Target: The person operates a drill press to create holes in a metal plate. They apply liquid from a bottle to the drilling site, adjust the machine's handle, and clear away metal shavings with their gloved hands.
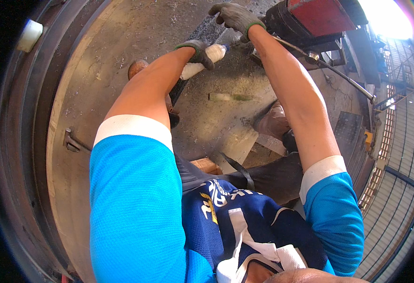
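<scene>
In a grey glove with a green cuff, my left hand [200, 54] is wrapped around a whitish plastic bottle [216, 53] with a blue cap. The bottle lies slanted, cap toward the upper right, and my glove covers its middle. Farther off, my right hand [237, 18], gloved alike, reaches leftward with its fingers apart and nothing visible in them. It is above a dark metal bar [208, 29] strewn with shavings. Just right of that hand stands a red and black machine [317, 16].
A long metal rod [341, 76] slants out below the machine. On the floor at left lies a hammer [72, 141]. A flat strip [233, 97] and scattered shavings lie in the middle, near my shoe [273, 121]. Long steel beams [28, 141] run along the left.
</scene>
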Available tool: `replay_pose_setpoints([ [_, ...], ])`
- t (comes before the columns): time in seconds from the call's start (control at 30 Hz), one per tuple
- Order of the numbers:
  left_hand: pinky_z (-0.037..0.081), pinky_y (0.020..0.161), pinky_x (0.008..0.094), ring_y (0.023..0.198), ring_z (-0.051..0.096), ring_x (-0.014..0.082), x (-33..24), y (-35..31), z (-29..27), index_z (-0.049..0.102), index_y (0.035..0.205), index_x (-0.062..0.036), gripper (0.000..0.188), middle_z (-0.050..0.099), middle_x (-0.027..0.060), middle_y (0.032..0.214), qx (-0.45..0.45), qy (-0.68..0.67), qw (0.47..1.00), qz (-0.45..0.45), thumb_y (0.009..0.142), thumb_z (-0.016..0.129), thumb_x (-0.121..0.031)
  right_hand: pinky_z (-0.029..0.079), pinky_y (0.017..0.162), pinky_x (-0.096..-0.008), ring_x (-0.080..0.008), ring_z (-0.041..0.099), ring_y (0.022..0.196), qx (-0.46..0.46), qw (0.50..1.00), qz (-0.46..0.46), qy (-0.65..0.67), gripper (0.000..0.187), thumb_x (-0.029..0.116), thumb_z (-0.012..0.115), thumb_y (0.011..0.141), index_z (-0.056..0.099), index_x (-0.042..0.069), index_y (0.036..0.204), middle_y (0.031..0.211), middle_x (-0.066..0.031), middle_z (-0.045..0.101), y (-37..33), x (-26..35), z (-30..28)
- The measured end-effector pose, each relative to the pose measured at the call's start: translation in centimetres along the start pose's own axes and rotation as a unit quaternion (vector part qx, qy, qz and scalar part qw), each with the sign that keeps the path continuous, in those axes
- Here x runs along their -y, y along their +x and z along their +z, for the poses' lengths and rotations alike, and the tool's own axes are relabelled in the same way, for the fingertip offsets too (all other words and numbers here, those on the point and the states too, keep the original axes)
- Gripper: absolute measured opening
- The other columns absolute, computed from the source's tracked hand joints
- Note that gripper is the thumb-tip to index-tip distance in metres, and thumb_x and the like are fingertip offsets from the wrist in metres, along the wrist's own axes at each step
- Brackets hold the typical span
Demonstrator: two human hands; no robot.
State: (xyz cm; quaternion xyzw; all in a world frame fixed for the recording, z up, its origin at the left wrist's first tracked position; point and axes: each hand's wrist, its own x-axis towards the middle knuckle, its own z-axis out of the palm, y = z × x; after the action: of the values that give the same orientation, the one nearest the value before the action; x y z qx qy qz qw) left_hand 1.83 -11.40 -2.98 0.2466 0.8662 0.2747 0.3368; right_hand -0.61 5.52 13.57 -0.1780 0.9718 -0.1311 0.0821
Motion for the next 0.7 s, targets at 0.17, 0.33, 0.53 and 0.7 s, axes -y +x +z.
replay_pose_setpoints([
  [0.17,0.05,0.099,0.0495,0.122,0.065,0.0408,-3.1,-3.9,-1.6,0.071,0.124,-0.004,0.088,0.07,0.0242,0.126,-0.03,-0.018,0.999,0.029,0.073,0.073,-0.075,0.052,0.1,-0.0422,-0.0328,0.066,0.116,-0.01,0.999,-0.026,-0.027,0.036,0.009,0.065,0.081,0.074,0.008,0.116,0.121,-0.0177,0.071,0.3,0.0,0.4],
  [0.33,0.051,0.097,0.0492,0.118,0.066,0.0417,-5.6,-8.3,-4.4,0.069,0.123,0.0007,0.095,0.07,0.0266,0.122,0.019,-0.009,0.999,-0.036,0.079,0.062,-0.083,0.052,0.099,-0.0423,-0.0315,0.068,0.114,0.019,0.982,0.128,0.136,0.035,0.012,0.058,0.086,0.073,0.007,0.117,0.121,-0.0164,0.072,-0.4,1.9,-1.5],
  [0.53,0.052,0.1,0.0461,0.116,0.068,0.0383,-4.6,-4.2,-3.5,0.072,0.125,-0.0035,0.088,0.072,0.0219,0.121,0.091,0.203,0.975,-0.015,0.069,0.08,-0.071,0.053,0.099,-0.0437,-0.0316,0.07,0.111,-0.013,0.998,0.035,0.042,0.038,0.024,0.053,0.093,0.074,0.007,0.12,0.118,-0.0159,0.074,-1.2,3.1,-2.0],
  [0.7,0.048,0.106,0.0453,0.127,0.062,0.0336,-2.9,-1.7,-1.5,0.068,0.133,-0.0088,0.083,0.067,0.0185,0.134,0.023,0.148,0.984,0.092,0.071,0.084,-0.061,0.054,0.093,-0.0402,-0.0276,0.068,0.111,0.033,0.989,0.111,0.086,0.042,0.014,0.049,0.095,0.067,0.018,0.132,0.125,-0.0126,0.072,-1.3,1.6,-0.5],
])
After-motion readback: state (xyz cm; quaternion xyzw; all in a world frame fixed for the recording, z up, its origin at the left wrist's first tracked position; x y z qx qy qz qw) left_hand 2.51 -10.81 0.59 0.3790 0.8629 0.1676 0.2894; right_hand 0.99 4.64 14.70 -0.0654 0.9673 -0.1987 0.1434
